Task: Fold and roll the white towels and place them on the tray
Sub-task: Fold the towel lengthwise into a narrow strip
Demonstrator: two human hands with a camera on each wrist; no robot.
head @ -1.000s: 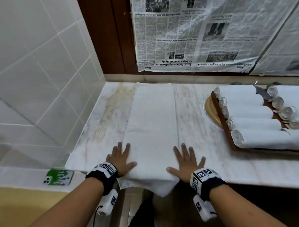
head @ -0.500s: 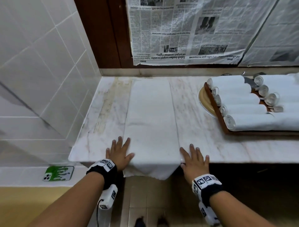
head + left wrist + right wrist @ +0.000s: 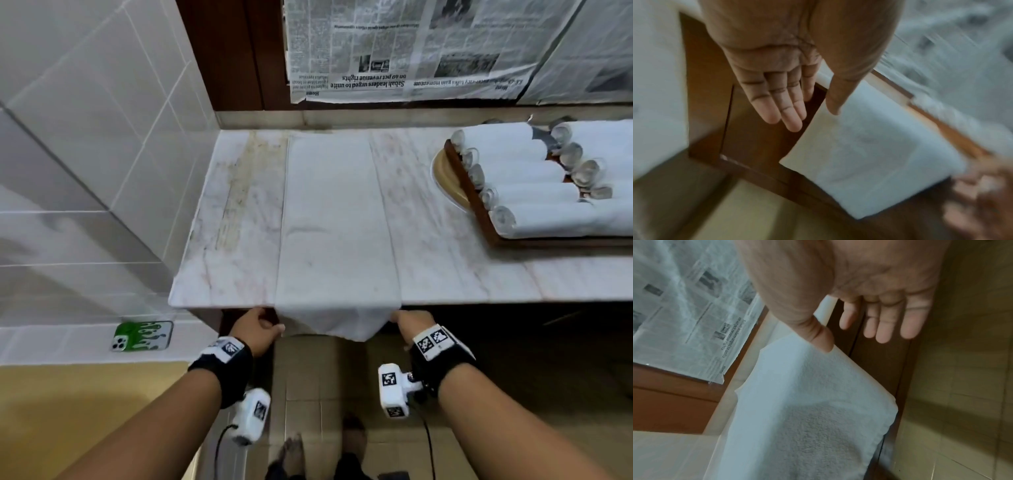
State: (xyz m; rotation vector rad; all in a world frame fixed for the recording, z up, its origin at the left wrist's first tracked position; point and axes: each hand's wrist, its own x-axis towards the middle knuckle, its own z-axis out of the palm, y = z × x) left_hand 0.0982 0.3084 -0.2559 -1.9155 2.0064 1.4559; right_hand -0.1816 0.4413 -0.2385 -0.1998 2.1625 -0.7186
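Note:
A white towel point(image 3: 335, 219), folded into a long strip, lies on the marble counter from the back wall to the front edge, and its end point(image 3: 335, 323) hangs over that edge. My left hand point(image 3: 255, 330) is below the edge at the hanging end's left side. In the left wrist view its fingers point(image 3: 789, 116) are straight and its thumb touches the towel point(image 3: 869, 154). My right hand point(image 3: 404, 322) is at the right side; its thumb rests on the towel point(image 3: 807, 402) edge and its fingers point(image 3: 881, 331) are straight behind it. Several rolled towels point(image 3: 534, 195) fill the wooden tray point(image 3: 479, 219).
The tray sits on a tan plate point(image 3: 445, 178) at the counter's right. A tiled wall point(image 3: 85, 137) closes the left side, with a green phone point(image 3: 142, 335) on the ledge below. Newspaper point(image 3: 394, 51) covers the back wall. Bare counter shows on both sides of the towel.
Both hands have slid off the counter top and dropped below the front edge to the sides of the towel's hanging end. The head view has pulled back.

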